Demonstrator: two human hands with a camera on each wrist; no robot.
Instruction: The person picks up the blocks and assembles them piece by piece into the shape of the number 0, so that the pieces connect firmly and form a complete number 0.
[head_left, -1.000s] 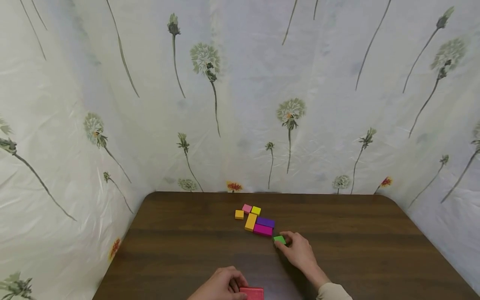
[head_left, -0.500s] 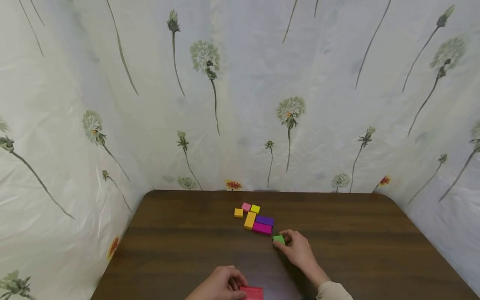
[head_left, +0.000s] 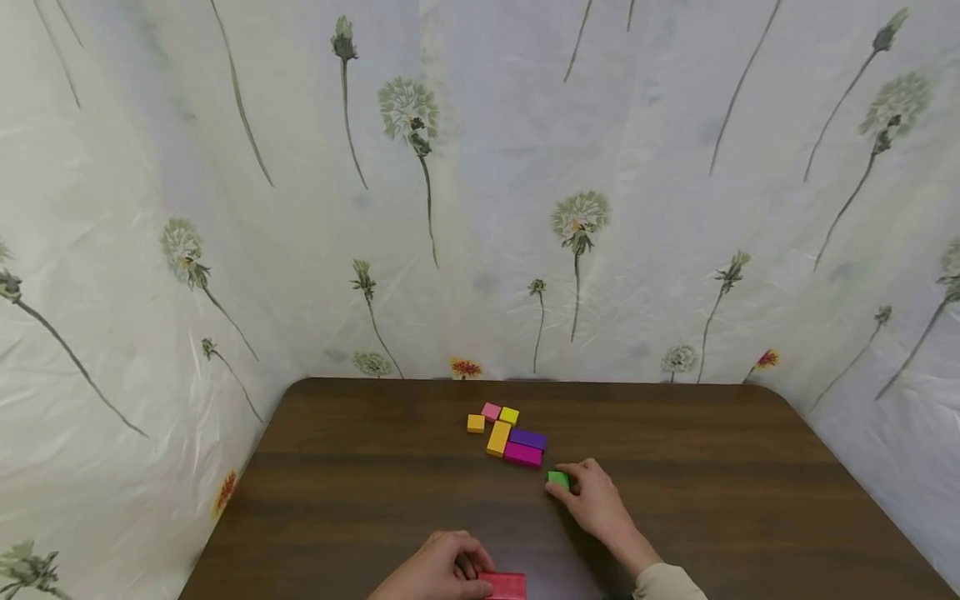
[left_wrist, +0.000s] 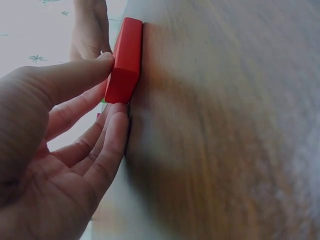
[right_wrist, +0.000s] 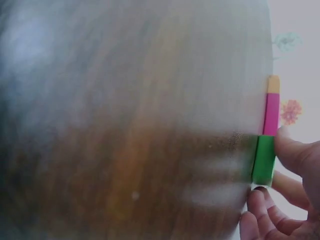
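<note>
In the head view my right hand (head_left: 600, 502) pinches a small green block (head_left: 558, 479) between thumb and fingers. That block is on the table, just nearer to me than a magenta block (head_left: 523, 454). My left hand (head_left: 435, 567), at the bottom edge, holds a red block (head_left: 506, 586) by its left end. The left wrist view shows the thumb on one face of the red block (left_wrist: 127, 60) and fingers at its near end. From the right wrist, the green block (right_wrist: 264, 160) appears with the thumb against its side.
Beyond the green block, a purple block (head_left: 528, 439) lies along the magenta one, beside an orange block (head_left: 498, 437). Small pink (head_left: 491, 412), yellow (head_left: 509, 416) and orange-yellow (head_left: 476, 423) blocks sit farther back. A flowered curtain (head_left: 480, 167) surrounds the brown table (head_left: 352, 475).
The head view has tilted a little, shifting the scene slightly upward. With the right hand still on it, the green block has turned a little. My left hand stays on the red block.
</note>
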